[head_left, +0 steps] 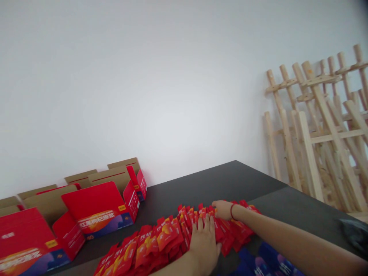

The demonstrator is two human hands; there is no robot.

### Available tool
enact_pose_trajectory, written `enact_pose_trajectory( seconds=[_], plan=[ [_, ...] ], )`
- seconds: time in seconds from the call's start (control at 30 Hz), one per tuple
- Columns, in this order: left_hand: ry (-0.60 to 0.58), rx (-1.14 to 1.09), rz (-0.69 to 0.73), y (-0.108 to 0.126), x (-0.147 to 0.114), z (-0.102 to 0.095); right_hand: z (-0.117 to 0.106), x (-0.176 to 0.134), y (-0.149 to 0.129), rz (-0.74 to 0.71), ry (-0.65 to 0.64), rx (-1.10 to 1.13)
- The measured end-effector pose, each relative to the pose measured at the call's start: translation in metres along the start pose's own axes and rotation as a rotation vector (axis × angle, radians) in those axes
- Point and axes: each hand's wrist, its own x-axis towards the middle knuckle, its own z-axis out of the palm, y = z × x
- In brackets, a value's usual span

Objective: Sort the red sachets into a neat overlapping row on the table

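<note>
A long row of red sachets (161, 235) with orange print lies overlapped across the dark table. My left hand (203, 241) rests flat on the middle of the row, its fingers spread and pointing away from me. Just beyond it, my right hand (224, 210), with a red cord at the wrist, reaches over the row's right part. Its fingers are bent and closed around the far ends of some red sachets, and the fingertips are partly hidden. Blue packets (266, 260) lie below my right forearm, near the front edge of the view.
Open red cartons (99, 209) with raised cardboard flaps stand on the left of the dark table (201, 184). Several wooden easels (319, 134) lean against the white wall at right. A black plastic bag (355, 234) lies at the table's right side.
</note>
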Motion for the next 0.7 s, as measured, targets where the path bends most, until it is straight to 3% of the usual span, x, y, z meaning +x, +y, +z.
enact_pose_trajectory(
  seconds=[0.23,0.5,0.6,0.7],
  plan=[
    [-0.074,-0.059,0.047,0.013,0.005,-0.020,-0.002,-0.007,0.017,0.095,0.012,-0.050],
    [0.009,0.009,-0.055,0.023,0.008,0.001,-0.004,-0.021,-0.009,0.087,0.030,-0.119],
    [-0.028,-0.019,-0.014,0.013,0.007,-0.014,-0.010,-0.028,-0.009,0.097,0.090,-0.129],
    [-0.079,-0.108,-0.022,-0.017,0.016,-0.044,-0.018,-0.038,-0.008,0.067,0.187,-0.131]
  ],
)
